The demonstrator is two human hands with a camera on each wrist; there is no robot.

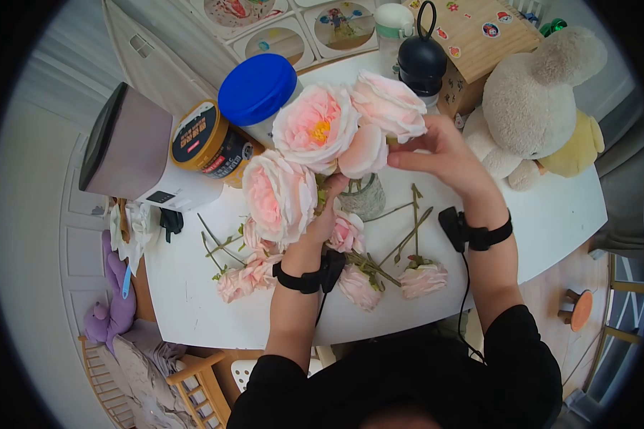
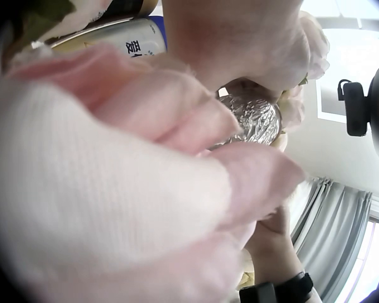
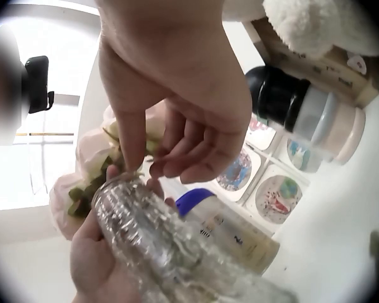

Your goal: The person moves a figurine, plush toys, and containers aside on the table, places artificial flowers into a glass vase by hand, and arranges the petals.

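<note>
A textured clear glass vase (image 3: pixel 170 240) stands with several large pale pink roses (image 1: pixel 315 125) at its mouth; in the head view they hide much of its top. My left hand (image 1: pixel 324 218) holds the vase near its rim, its fingertips (image 3: pixel 156 187) showing on the far side in the right wrist view. Over the mouth, my right hand (image 3: pixel 177 107) pinches a thin rose stem (image 3: pixel 139 173) between thumb and fingers. A rose head (image 1: pixel 390 104) leans close to this hand. One blurred pink rose (image 2: pixel 114 189) fills much of the left wrist view.
Loose roses (image 1: pixel 422 280) with stems lie on the white table (image 1: pixel 215 322) near my forearms. Behind stand a yellow-and-black tub (image 1: pixel 211 146), a blue-lidded jar (image 1: pixel 257 89), a greyish bin (image 1: pixel 132 143) and a black-topped bottle (image 1: pixel 422 64). A plush toy (image 1: pixel 529 107) sits at right.
</note>
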